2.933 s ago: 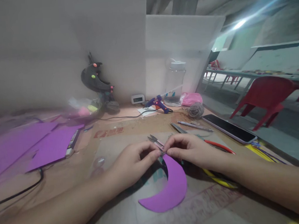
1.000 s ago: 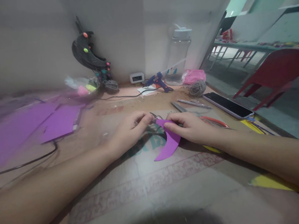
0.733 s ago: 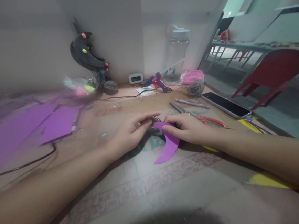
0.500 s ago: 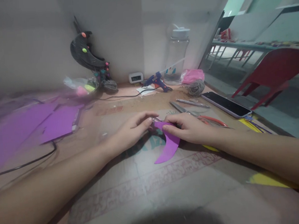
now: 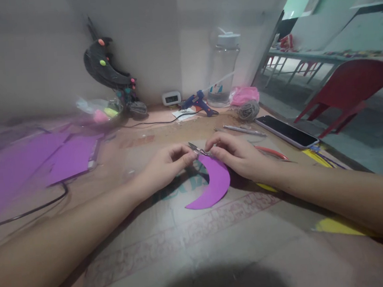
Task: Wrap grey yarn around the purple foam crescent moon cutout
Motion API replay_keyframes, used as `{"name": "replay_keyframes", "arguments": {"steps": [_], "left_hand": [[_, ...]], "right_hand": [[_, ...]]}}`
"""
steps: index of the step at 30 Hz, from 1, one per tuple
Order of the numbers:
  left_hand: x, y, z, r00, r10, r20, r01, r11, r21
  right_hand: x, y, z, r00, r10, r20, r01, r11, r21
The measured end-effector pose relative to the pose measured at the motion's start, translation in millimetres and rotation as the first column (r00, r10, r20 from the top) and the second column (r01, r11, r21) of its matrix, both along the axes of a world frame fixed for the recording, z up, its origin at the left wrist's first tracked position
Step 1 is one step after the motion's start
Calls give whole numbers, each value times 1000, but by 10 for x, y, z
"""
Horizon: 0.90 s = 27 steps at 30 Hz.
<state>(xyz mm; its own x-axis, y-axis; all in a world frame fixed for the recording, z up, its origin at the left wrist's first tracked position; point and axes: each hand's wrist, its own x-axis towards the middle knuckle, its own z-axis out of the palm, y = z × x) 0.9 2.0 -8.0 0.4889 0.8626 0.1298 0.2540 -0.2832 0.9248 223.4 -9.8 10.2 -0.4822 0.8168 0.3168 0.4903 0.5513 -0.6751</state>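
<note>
A purple crescent cutout (image 5: 216,186) hangs over the plastic-covered tabletop, its lower point aimed left. My left hand (image 5: 176,160) pinches the crescent's upper tip between thumb and fingers. Beside that tip, a small dark metallic pointed piece (image 5: 193,147) juts up between my hands; its kind is not clear. My right hand (image 5: 237,155) is closed at the fingertips on the near end of this piece, against the crescent's top edge. Behind my right hand a red-orange scissors handle (image 5: 273,151) shows, and the blades are mostly hidden.
Purple sheets (image 5: 69,155) lie at left with a black cable. At the back are a black crescent ornament (image 5: 104,68), small digital clock (image 5: 171,98), blue glue gun (image 5: 199,102), bottle (image 5: 223,70) and grey yarn (image 5: 247,111). A phone (image 5: 286,130) and pen (image 5: 245,131) lie right.
The crescent has swung so its lower point reaches further left. My right fingers have shifted off its face to its top edge, and the dark pointed piece now shows more.
</note>
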Motion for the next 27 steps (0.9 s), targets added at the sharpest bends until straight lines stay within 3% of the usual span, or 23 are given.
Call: {"name": "replay_keyframes", "arguments": {"steps": [4,8,12,16,27], "left_hand": [[-1,1,0,998,-50,-28,49,999,-9],[-10,-5,5,997,-51,-50,51,999,3],[-1,-12,17,997,-49,-60,50,999,16],[8,-14,19,993,-68,-95,74,995,68],[4,-59,44,969,-133,-211,173,968,183]], "right_hand": [[9,-4,-31,996,45,-78,-55,989,-137],[12,6,-64,982,158,-99,-172,973,-151],[11,18,-55,990,117,-78,-129,977,-170],[3,24,-8,998,65,-14,-66,991,-114],[-15,23,12,990,91,106,-88,996,-30]]}}
